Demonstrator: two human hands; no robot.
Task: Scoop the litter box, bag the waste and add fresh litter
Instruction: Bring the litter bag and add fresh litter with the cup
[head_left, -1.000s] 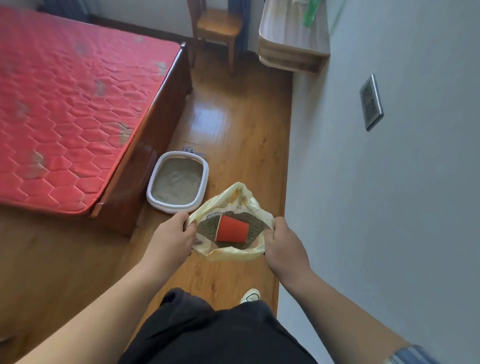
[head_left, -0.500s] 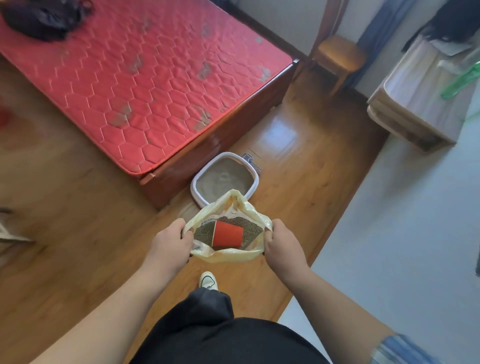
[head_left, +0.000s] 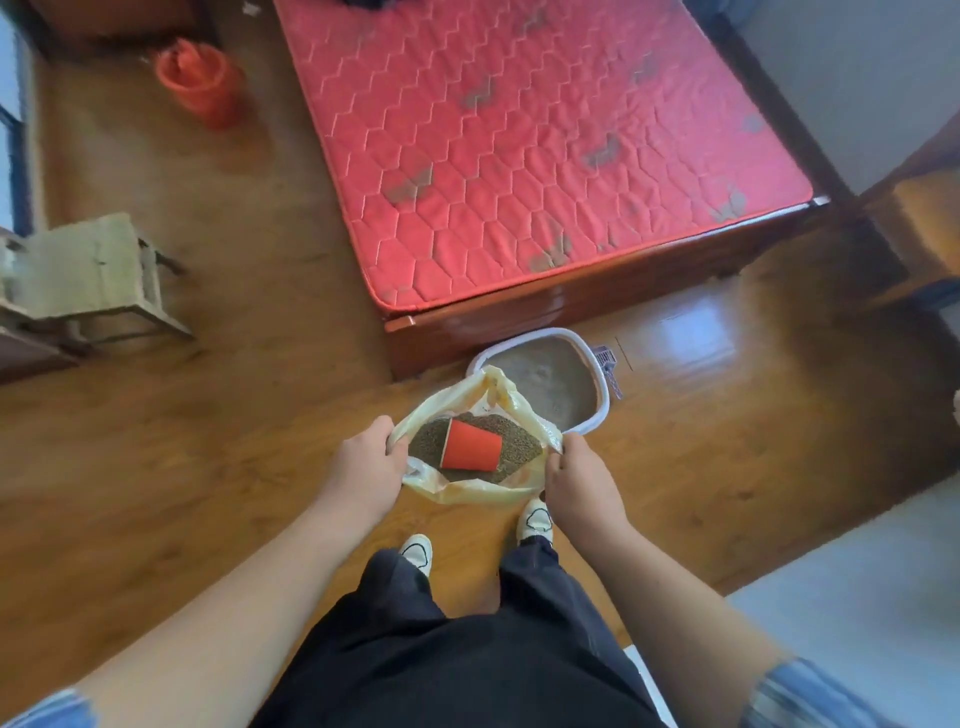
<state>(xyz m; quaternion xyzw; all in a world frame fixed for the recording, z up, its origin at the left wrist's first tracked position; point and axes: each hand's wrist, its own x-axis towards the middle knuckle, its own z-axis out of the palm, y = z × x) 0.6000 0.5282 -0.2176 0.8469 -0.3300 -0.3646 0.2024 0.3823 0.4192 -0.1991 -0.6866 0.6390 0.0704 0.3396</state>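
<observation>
Closer than 0.5 s ago, the litter box (head_left: 540, 332) sits on the floor just beyond the yellow litter bag (head_left: 467, 491). The left hand (head_left: 363, 462) and right hand (head_left: 582, 478) grip its mouth, with a red cup (head_left: 470, 452) lying inside. This looks like the fresh-litter step; next probably calls for lowering the bag and scooping.

Both arms extend forward, left hand (head_left: 370, 467) and right hand (head_left: 582, 480) level, fingers (head_left: 390, 453) curled, gripping.
</observation>
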